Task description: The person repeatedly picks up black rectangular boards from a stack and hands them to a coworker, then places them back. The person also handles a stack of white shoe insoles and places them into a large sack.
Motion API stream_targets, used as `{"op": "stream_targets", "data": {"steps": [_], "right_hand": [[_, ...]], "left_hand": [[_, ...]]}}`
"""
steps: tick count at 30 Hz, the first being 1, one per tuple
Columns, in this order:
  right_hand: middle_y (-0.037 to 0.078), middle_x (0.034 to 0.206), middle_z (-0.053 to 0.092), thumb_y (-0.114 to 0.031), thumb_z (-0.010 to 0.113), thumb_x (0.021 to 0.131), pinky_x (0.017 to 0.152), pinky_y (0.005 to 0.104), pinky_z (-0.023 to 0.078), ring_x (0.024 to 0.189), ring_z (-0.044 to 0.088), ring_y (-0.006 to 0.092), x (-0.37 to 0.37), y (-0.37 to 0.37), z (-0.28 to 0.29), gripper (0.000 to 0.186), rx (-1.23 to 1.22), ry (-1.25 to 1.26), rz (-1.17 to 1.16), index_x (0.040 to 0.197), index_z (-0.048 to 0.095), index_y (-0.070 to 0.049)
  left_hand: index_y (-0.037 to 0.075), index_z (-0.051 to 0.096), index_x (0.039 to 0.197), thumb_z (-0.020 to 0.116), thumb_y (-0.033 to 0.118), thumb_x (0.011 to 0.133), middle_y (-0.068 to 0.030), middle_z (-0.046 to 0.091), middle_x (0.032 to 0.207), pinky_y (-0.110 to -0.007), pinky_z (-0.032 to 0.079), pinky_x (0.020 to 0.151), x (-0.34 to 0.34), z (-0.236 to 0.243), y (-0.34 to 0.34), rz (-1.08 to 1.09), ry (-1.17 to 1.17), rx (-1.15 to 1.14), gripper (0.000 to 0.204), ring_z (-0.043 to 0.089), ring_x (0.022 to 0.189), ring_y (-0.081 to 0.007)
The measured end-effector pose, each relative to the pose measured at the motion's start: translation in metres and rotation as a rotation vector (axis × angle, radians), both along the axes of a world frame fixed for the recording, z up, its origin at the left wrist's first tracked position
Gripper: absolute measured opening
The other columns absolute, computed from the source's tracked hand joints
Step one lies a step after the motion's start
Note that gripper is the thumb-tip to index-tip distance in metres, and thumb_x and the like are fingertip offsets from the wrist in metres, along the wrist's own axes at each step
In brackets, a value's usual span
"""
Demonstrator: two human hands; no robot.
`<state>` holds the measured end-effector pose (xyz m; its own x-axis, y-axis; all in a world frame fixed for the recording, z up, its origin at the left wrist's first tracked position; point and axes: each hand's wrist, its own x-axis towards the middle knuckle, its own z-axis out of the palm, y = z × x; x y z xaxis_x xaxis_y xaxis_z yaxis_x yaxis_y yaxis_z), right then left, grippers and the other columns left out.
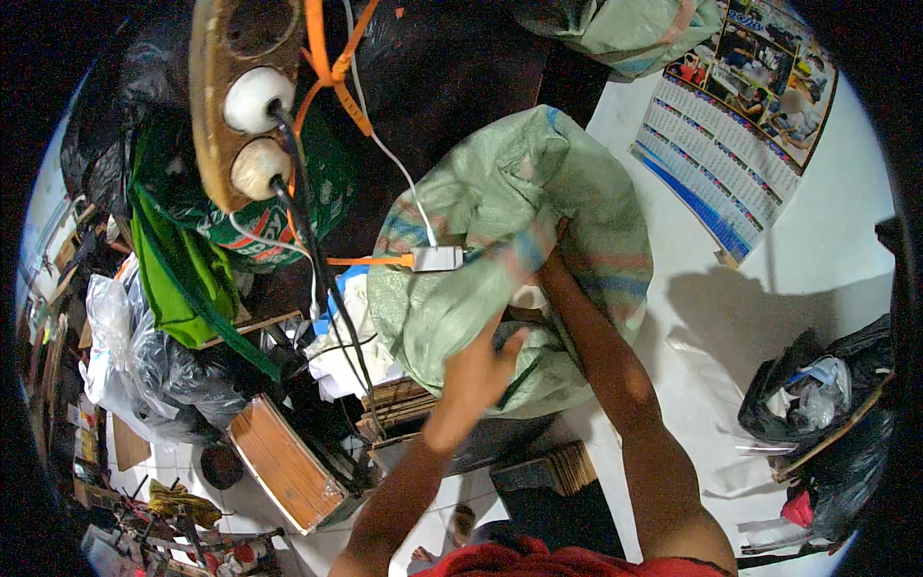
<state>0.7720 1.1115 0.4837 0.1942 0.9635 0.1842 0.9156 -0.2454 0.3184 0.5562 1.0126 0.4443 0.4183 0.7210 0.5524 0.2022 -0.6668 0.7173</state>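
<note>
A large pale green woven plastic sack [442, 327] with blue and reddish stripes stands in front of me, its top crumpled and folded over. My left hand [481, 375] is at the sack's near left side, smeared by motion, with the thumb apart from the fingers. Whether it touches the sack is unclear. My right hand [552, 240] reaches farther, in among the folds near the sack's mouth. Blur and fabric hide its fingers, so any grip there cannot be made out. A small white plug adapter [437, 259] on an orange cord hangs in front of the sack.
A wooden socket board [213, 115] with white plugs and dangling cords hangs at upper left. Bags, including a bright green one [178, 269], crowd the left. A wood-look box [286, 462] lies below. A calendar [731, 135] is at upper right, a black bag [769, 385] far right.
</note>
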Motion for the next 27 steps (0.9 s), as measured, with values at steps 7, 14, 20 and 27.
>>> {"op": "stream_targets", "data": {"steps": [7, 14, 20, 27], "right_hand": [[0.018, 0.147, 0.008, -0.047, 0.067, 0.064, 0.095, 0.0725, 0.001, 0.136, -0.003, 0.0375, -0.002, 0.018, -0.021, 0.089, 0.125, 0.078, 0.096, 0.139, 0.028, -0.017], [0.017, 0.140, 0.027, -0.044, 0.060, 0.072, 0.100, 0.0580, 0.014, 0.128, 0.021, 0.0345, 0.018, -0.022, 0.031, 0.063, 0.130, 0.333, 0.430, 0.124, 0.049, -0.010], [0.019, 0.128, 0.046, -0.030, 0.059, 0.079, 0.101, 0.0387, 0.031, 0.115, 0.046, 0.0307, 0.017, -0.149, 0.124, 0.062, 0.559, 1.262, 0.286, 0.132, 0.037, -0.007], [0.024, 0.143, 0.019, -0.040, 0.060, 0.080, 0.107, 0.0478, 0.015, 0.133, 0.018, 0.0370, 0.072, -0.113, 0.078, 0.075, 0.670, 0.235, 0.069, 0.138, 0.027, -0.004]], "left_hand": [[-0.005, 0.051, 0.112, 0.070, 0.020, 0.078, -0.0131, 0.056, 0.107, -0.036, 0.037, 0.088, -0.025, -0.027, -0.021, 0.427, -0.881, -0.553, 0.046, 0.050, 0.099, -0.0214], [-0.005, 0.060, 0.087, 0.057, 0.012, 0.084, -0.0201, 0.062, 0.081, -0.037, 0.045, 0.067, 0.027, 0.061, 0.009, 0.077, -0.537, 0.007, 0.018, 0.060, 0.075, -0.0314], [-0.001, 0.058, 0.071, 0.062, 0.018, 0.076, -0.0179, 0.059, 0.074, -0.044, 0.045, 0.063, 0.116, 0.127, 0.079, 0.284, -0.190, 0.371, 0.020, 0.057, 0.070, -0.0371], [0.005, 0.068, 0.082, 0.060, 0.027, 0.075, -0.0147, 0.066, 0.083, -0.040, 0.051, 0.069, 0.213, 0.141, 0.123, 0.103, 0.467, 0.220, 0.025, 0.064, 0.078, -0.0305]]}}
